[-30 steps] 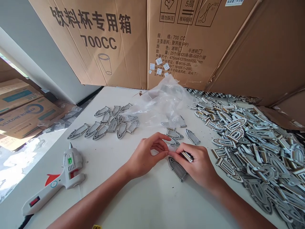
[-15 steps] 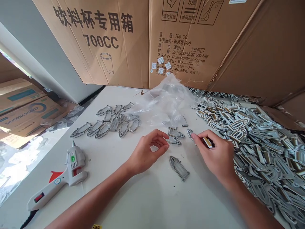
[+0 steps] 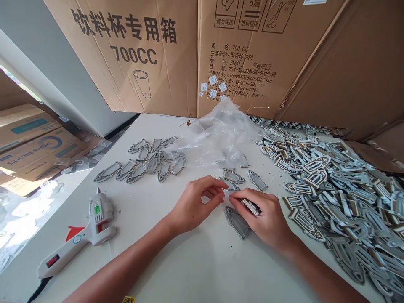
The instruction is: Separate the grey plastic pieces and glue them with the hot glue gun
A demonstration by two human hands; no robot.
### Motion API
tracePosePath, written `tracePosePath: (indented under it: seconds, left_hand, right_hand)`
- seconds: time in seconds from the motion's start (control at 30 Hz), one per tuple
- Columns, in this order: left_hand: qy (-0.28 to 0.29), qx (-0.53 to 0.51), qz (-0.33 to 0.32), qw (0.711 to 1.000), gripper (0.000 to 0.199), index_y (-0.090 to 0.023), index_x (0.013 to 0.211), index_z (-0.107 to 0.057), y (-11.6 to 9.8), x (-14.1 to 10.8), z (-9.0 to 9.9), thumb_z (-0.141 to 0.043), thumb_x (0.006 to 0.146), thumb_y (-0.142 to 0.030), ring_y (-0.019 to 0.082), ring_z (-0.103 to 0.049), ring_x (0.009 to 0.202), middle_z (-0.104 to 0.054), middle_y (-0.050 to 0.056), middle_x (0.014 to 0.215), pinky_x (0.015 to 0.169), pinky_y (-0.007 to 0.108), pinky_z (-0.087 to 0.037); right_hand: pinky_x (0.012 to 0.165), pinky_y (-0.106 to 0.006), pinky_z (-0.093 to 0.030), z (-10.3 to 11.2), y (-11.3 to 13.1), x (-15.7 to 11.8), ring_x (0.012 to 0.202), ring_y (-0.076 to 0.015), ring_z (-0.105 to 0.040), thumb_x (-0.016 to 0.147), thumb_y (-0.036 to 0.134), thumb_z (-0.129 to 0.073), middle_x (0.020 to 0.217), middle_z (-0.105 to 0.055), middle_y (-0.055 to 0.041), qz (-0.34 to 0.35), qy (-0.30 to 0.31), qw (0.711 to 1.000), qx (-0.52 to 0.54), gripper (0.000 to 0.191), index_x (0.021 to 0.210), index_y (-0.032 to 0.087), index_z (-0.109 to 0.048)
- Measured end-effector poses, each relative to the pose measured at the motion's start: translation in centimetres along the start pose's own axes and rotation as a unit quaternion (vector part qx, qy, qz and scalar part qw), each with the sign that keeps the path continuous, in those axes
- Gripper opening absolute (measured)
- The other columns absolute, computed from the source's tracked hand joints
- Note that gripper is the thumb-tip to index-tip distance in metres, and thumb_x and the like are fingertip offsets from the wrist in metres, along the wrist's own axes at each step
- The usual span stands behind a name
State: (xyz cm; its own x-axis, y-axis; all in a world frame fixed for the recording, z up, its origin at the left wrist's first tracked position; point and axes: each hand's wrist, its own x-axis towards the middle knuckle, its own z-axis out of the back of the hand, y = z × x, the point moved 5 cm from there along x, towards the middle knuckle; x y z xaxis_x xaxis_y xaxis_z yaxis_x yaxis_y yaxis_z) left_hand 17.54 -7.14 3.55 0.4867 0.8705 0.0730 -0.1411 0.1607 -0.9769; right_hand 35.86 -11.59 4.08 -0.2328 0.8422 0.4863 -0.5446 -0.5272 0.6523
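My left hand (image 3: 195,204) rests low on the white table (image 3: 176,269), its thumb and forefinger pinched on a thin white strip (image 3: 227,195). My right hand (image 3: 263,216) meets it there and holds a small brown-and-white striped piece (image 3: 251,207) between its fingers. A grey arched foam piece (image 3: 236,222) lies under my right hand, partly hidden. Just above my hands lie several similar grey pieces, one of them (image 3: 257,180) nearest my right fingers.
A large heap of grey, white and brown pieces (image 3: 341,210) fills the table's right side. Further items are a row of grey pieces (image 3: 148,162), a crumpled plastic bag (image 3: 217,136), a white hot-glue gun (image 3: 99,212), and cardboard cartons (image 3: 126,54) standing along the back edge.
My right hand has come back left from beside the heap and now meets my left hand. The grey piece near my right fingers lies uncovered.
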Motion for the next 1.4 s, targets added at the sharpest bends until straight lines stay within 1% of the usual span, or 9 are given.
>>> tracePosePath:
  seconds: [0.2, 0.4, 0.53, 0.7, 0.93, 1.1, 1.2, 1.3, 1.4]
  left_hand:
    - [0.021, -0.033, 0.013, 0.999, 0.011, -0.020, 0.105, -0.072, -0.4, 0.0, 0.1, -0.073, 0.095, -0.024, 0.015, -0.073, 0.083, -0.075, 0.003, 0.093, 0.085, 0.030, -0.063]
    - [-0.024, 0.041, -0.011, 0.999, 0.016, -0.023, 0.107, -0.080, 0.2, 0.2, 0.2, -0.068, 0.098, -0.026, 0.017, -0.073, 0.089, -0.075, 0.005, 0.102, 0.084, 0.030, -0.063]
    - [-0.037, 0.043, -0.009, 0.998, 0.012, -0.023, 0.100, -0.080, 0.3, 0.3, 0.5, -0.070, 0.097, -0.030, 0.018, -0.073, 0.088, -0.076, 0.005, 0.099, 0.082, 0.031, -0.062]
    - [-0.045, 0.005, 0.016, 0.999, 0.013, -0.021, 0.097, -0.067, 0.2, 0.2, 0.6, -0.073, 0.097, -0.033, 0.016, -0.071, 0.080, -0.072, 0.001, 0.085, 0.075, 0.028, -0.060]
    - [0.022, 0.055, -0.056, 0.997, 0.019, -0.024, 0.116, -0.077, -0.4, -0.1, -0.2, -0.066, 0.101, -0.026, 0.016, -0.070, 0.087, -0.072, 0.005, 0.100, 0.082, 0.030, -0.061]
    - [0.039, 0.059, -0.057, 0.996, 0.015, -0.024, 0.110, -0.078, -0.6, -0.1, -0.4, -0.069, 0.100, -0.028, 0.016, -0.070, 0.085, -0.071, 0.004, 0.097, 0.080, 0.028, -0.060]
    - [0.011, 0.064, -0.046, 0.997, 0.014, -0.024, 0.103, -0.079, -0.4, 0.0, -0.1, -0.067, 0.101, -0.031, 0.015, -0.069, 0.084, -0.071, 0.004, 0.096, 0.077, 0.027, -0.059]
    - [-0.039, 0.061, -0.029, 0.997, 0.012, -0.023, 0.101, -0.077, -0.1, 0.1, 0.4, -0.068, 0.101, -0.031, 0.015, -0.068, 0.081, -0.072, 0.004, 0.097, 0.074, 0.027, -0.058]
    - [-0.069, 0.055, -0.021, 0.996, 0.012, -0.022, 0.099, -0.075, 0.1, 0.2, 0.7, -0.068, 0.100, -0.031, 0.014, -0.068, 0.081, -0.072, 0.003, 0.095, 0.072, 0.026, -0.057]
  right_hand:
    - [0.060, -0.023, -0.040, 2.3, -2.4, -0.1, 0.056, -0.0076, -0.053, 0.104, 0.031, -0.069, 0.077, -0.069, 0.0047, -0.074, -0.124, 0.980, -0.140, 0.021, 0.088, 0.018, -0.072]
    - [0.068, -0.018, -0.051, 2.1, -2.5, -0.1, 0.078, -0.0128, -0.069, 0.104, 0.041, -0.071, 0.089, -0.073, 0.0009, -0.170, -0.045, 0.982, 0.064, 0.023, 0.095, 0.020, -0.078]
    - [0.073, -0.019, -0.055, 1.0, -1.7, -0.1, 0.078, -0.0143, -0.069, 0.105, 0.040, -0.069, 0.085, -0.073, -0.0008, -0.182, 0.019, 0.971, 0.152, 0.025, 0.098, 0.019, -0.080]
    - [0.073, -0.019, -0.053, 0.5, -1.6, -0.2, 0.078, -0.0137, -0.068, 0.105, 0.036, -0.070, 0.084, -0.072, -0.0004, -0.167, 0.022, 0.974, 0.149, 0.020, 0.101, 0.020, -0.081]
    - [0.072, -0.021, -0.052, -0.1, -1.3, -0.3, 0.077, -0.0146, -0.069, 0.105, 0.032, -0.068, 0.085, -0.072, -0.0011, -0.155, 0.038, 0.977, 0.143, 0.019, 0.098, 0.018, -0.078]
    - [0.073, -0.022, -0.052, -0.3, -1.4, -0.2, 0.081, -0.0157, -0.068, 0.105, 0.034, -0.067, 0.087, -0.072, -0.0021, -0.161, 0.046, 0.976, 0.136, 0.020, 0.097, 0.018, -0.078]
    - [0.070, -0.022, -0.051, -0.4, -1.4, -0.3, 0.078, -0.0147, -0.064, 0.103, 0.034, -0.068, 0.091, -0.071, -0.0025, -0.172, 0.082, 0.972, 0.135, 0.019, 0.112, 0.019, -0.077]
    - [0.070, -0.021, -0.051, -0.4, -1.4, -0.6, 0.082, -0.0145, -0.061, 0.103, 0.031, -0.064, 0.105, -0.069, -0.0038, -0.191, 0.137, 0.958, 0.163, 0.043, 0.145, 0.023, -0.062]
    - [0.077, -0.021, -0.053, 0.0, -1.8, -0.8, 0.098, -0.0161, -0.064, 0.101, 0.022, -0.052, 0.122, -0.066, -0.0053, -0.201, 0.147, 0.947, 0.200, 0.055, 0.155, 0.028, -0.053]
